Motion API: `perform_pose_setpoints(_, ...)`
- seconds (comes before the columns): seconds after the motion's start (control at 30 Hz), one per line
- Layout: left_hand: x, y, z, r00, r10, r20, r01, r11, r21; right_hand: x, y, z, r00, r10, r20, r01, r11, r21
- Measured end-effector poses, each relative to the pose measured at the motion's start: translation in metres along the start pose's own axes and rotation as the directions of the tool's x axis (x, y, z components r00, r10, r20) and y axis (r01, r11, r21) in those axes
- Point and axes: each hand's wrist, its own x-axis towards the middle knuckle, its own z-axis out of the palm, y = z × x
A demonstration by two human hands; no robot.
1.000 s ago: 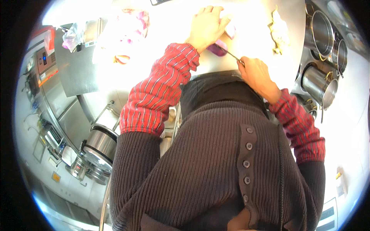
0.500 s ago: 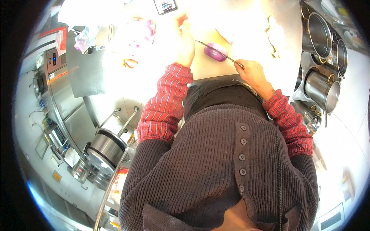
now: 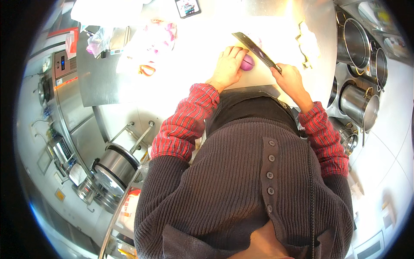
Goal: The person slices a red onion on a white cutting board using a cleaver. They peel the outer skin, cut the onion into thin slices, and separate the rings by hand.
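My left hand [image 3: 228, 65] presses down on a purple onion [image 3: 247, 63] lying on a bright white cutting board [image 3: 202, 52]. In my right hand [image 3: 288, 79] I grip the handle of a large dark knife [image 3: 255, 49]. Its blade slants up and to the left, over the onion. Fingers of the left hand cover the onion's left side. Both forearms, in red plaid sleeves, reach up from my dark ribbed cardigan.
A heap of pale peelings [image 3: 309, 43] lies right of the board. Purple scraps and plastic bags [image 3: 153, 36] sit to the left, a phone [image 3: 187, 7] at the top. Steel pots [image 3: 361, 102] stand on the right, a steel pot [image 3: 113, 166] and fridge [image 3: 71, 101] on the left.
The view has tilted so the board sits higher and nearer. My left hand has come down onto the onion, and the knife has swung from lying across the onion to slanting above it.
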Motion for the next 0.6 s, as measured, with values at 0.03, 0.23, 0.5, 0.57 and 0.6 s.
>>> perform_pose_setpoints(0.03,-0.001,-0.002,0.0,0.999,-0.045,0.011,0.045,0.999,0.017,0.003,0.002,0.004,1.0,0.006,-0.013,-0.007,1.0,-0.019)
perform_pose_setpoints(0.23,-0.011,-0.005,0.009,0.902,-0.405,-0.147,0.398,0.914,-0.075,0.01,0.002,0.017,0.996,0.043,-0.074,-0.042,0.999,0.022)
perform_pose_setpoints(0.5,-0.005,0.004,0.02,0.887,-0.424,-0.185,0.416,0.906,-0.081,0.008,-0.006,0.026,0.996,0.084,0.008,-0.084,0.996,-0.006)
perform_pose_setpoints(0.57,-0.011,0.008,0.016,0.892,-0.374,-0.254,0.376,0.925,-0.043,0.012,-0.005,0.025,1.0,0.014,0.012,-0.013,0.999,-0.038)
perform_pose_setpoints(0.6,-0.014,0.009,0.015,0.893,-0.347,-0.288,0.355,0.934,-0.023,0.014,-0.006,0.024,1.0,-0.005,0.021,0.006,0.998,-0.06)
